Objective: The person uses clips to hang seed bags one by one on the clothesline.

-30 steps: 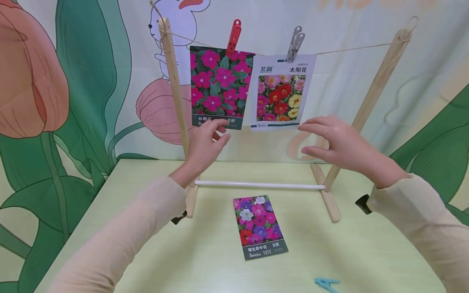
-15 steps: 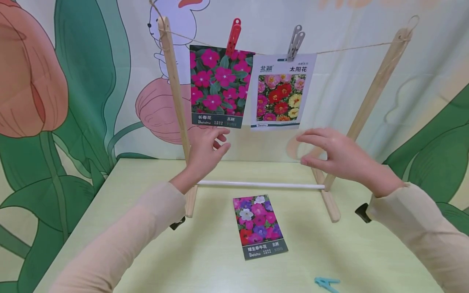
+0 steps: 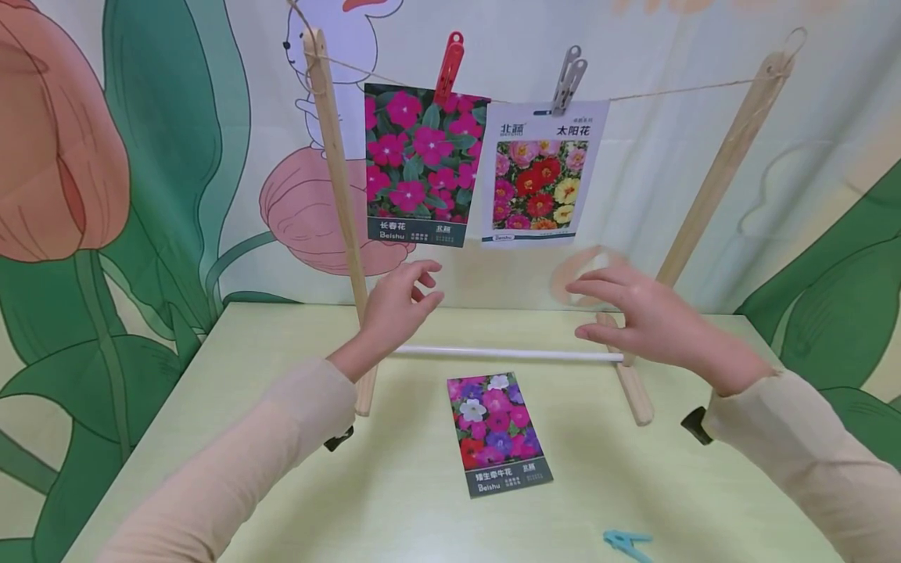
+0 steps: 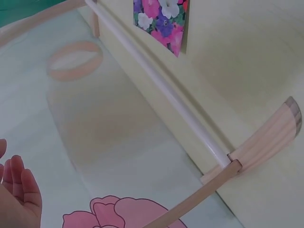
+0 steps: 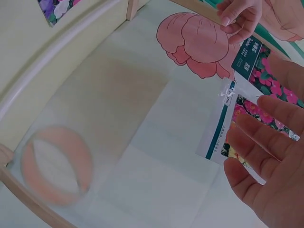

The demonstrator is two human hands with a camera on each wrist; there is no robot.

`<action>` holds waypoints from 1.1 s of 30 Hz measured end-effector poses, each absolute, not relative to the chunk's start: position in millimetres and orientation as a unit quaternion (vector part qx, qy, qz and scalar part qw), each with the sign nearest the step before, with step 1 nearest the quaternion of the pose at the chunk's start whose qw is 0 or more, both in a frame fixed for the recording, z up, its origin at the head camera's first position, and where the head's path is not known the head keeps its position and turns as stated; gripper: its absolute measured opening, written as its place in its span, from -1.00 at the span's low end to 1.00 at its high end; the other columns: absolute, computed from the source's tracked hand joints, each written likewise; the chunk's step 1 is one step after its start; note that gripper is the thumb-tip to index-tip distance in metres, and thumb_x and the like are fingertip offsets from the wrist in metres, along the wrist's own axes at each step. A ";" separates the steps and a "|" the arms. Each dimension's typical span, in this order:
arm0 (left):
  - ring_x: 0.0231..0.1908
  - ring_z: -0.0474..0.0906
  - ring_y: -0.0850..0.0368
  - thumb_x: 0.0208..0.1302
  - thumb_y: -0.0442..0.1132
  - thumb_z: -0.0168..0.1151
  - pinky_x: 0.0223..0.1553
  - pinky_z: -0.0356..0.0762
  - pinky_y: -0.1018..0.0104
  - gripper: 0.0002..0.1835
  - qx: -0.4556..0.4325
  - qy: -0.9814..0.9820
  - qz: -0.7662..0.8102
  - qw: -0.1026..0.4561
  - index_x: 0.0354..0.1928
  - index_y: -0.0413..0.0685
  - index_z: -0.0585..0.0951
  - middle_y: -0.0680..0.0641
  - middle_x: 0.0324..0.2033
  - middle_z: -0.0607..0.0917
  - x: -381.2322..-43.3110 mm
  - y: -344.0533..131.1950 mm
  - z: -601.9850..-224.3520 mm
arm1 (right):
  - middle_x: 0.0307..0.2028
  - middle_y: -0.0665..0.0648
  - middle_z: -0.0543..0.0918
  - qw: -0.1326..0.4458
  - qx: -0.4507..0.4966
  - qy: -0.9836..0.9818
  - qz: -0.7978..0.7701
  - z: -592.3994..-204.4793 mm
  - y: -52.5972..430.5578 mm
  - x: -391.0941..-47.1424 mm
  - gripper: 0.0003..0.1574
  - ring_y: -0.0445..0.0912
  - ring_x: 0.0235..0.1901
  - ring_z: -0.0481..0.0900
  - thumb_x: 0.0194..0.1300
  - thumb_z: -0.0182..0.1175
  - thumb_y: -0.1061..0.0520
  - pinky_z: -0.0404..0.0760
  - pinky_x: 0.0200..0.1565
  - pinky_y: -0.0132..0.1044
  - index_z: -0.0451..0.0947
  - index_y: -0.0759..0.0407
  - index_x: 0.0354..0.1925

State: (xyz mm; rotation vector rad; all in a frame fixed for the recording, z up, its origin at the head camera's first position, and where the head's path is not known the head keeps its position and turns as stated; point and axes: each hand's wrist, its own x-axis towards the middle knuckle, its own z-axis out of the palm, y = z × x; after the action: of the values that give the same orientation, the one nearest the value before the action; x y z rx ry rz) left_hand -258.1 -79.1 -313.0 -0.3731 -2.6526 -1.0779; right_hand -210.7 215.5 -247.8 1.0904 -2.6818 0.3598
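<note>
- While two packets hung side by side from a thin string (image 3: 690,90), the pink packet (image 3: 425,168) was on the left and the white packet (image 3: 542,176) was on the right.
- A red clip (image 3: 449,66) held the top of the pink packet, and a gray clip (image 3: 568,80) held the top of the white packet.
- The left hand (image 3: 401,305) was in the air just below the pink packet. Its grip was loose, with bent fingers, a gap by the thumb and nothing in it.
- The right hand (image 3: 647,320) was in the air below the white packet and a bit to the right. Its grip was wider, with the thumb well apart from the fingers, and it had nothing in it too.
- A purple and pink packet (image 3: 498,434) lay a little crooked on the pale surface (image 3: 338,500), picture side up, lower than both hands.
- A blue clip (image 3: 626,541) lay to its right, closer to the person.
- The string went between a left wooden post (image 3: 338,156) and a right wooden post (image 3: 725,164).
- A white rod (image 3: 507,354) ran low between the posts.
- Behind it all was a cloth (image 3: 655,172) with a rabbit (image 3: 341,59) and big flowers.
</note>
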 end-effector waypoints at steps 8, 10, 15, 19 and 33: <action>-0.39 0.45 0.13 0.13 -0.19 0.18 -0.41 0.41 0.37 -0.56 -0.126 -0.917 -0.363 0.104 0.09 0.03 0.42 -0.04 -0.24 0.56 -256.0 -78.2 -322.2 | 0.00 0.18 0.50 0.086 0.352 -0.925 0.117 -257.0 214.8 -204.3 -0.34 0.04 0.00 0.42 0.00 0.29 0.02 0.48 -0.07 -0.05 0.41 0.21 0.08; -0.39 0.45 0.13 0.13 -0.19 0.19 -0.40 0.41 0.37 -0.55 -0.127 -0.918 -0.363 0.100 0.10 0.03 0.42 -0.03 -0.24 0.56 -255.2 -78.3 -324.1 | 0.00 0.18 0.50 0.082 0.349 -0.926 0.118 -259.1 215.1 -202.8 -0.34 0.04 0.00 0.42 0.00 0.29 0.01 0.48 -0.06 -0.04 0.40 0.20 0.08; -0.39 0.45 0.13 0.13 -0.18 0.19 -0.41 0.43 0.38 -0.54 -0.123 -0.918 -0.367 0.083 0.11 0.03 0.40 -0.02 -0.24 0.55 -254.3 -79.4 -329.9 | -0.03 0.15 0.51 0.092 0.358 -0.922 0.118 -266.9 216.9 -199.3 -0.34 0.01 -0.04 0.45 -0.02 0.30 -0.01 0.52 -0.11 -0.07 0.42 0.19 0.06; -0.38 0.45 0.13 0.12 -0.16 0.20 -0.43 0.44 0.40 -0.52 -0.116 -0.921 -0.367 0.064 0.12 0.04 0.39 0.00 -0.23 0.54 -253.8 -79.7 -336.2 | -0.03 0.15 0.51 0.097 0.365 -0.918 0.118 -274.5 217.9 -196.1 -0.33 0.00 -0.06 0.46 -0.04 0.32 -0.01 0.53 -0.13 -0.09 0.43 0.20 0.05; -0.35 0.45 0.11 0.11 -0.16 0.21 -0.41 0.47 0.41 -0.50 -0.111 -0.924 -0.366 0.030 0.12 0.00 0.39 -0.06 -0.20 0.55 -251.5 -80.0 -359.0 | -0.01 0.12 0.49 0.066 0.340 -0.930 0.127 -294.7 223.4 -190.4 -0.32 0.03 -0.01 0.43 -0.02 0.29 -0.06 0.51 -0.09 -0.06 0.41 0.17 0.07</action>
State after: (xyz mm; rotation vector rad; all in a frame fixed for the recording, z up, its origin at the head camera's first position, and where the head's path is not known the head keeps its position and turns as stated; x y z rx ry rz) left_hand -251.5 -80.0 -359.0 -0.3423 -2.8473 -1.1283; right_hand -190.4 223.4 -294.7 1.0249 -2.8029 0.3823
